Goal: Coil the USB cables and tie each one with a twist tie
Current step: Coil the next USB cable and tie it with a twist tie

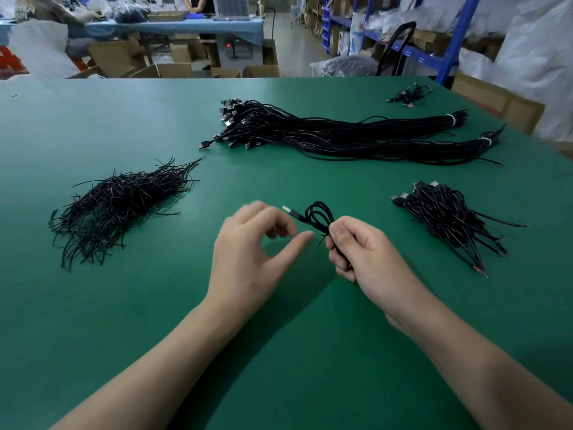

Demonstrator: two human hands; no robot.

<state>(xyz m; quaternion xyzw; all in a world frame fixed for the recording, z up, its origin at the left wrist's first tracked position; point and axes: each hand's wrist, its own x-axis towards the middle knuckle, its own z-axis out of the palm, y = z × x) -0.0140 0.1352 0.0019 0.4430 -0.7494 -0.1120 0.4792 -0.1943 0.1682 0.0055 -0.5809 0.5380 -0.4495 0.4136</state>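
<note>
Green table (279, 352) fills the view, with warehouse shelving beyond. Just above it, the coiled USB cable (319, 217) is in the right hand (366, 252), whose grip pinches the coil's waist, plug pointing left. The left hand (248, 249) hovers just beside it, its grip empty and loosely spread. A thin stub pokes out by the right thumb; tie or cable end, I cannot tell. This looks like the tying step: next, a firm twist, perhaps with a tie from the twist ties (117, 206) heaped at left.
</note>
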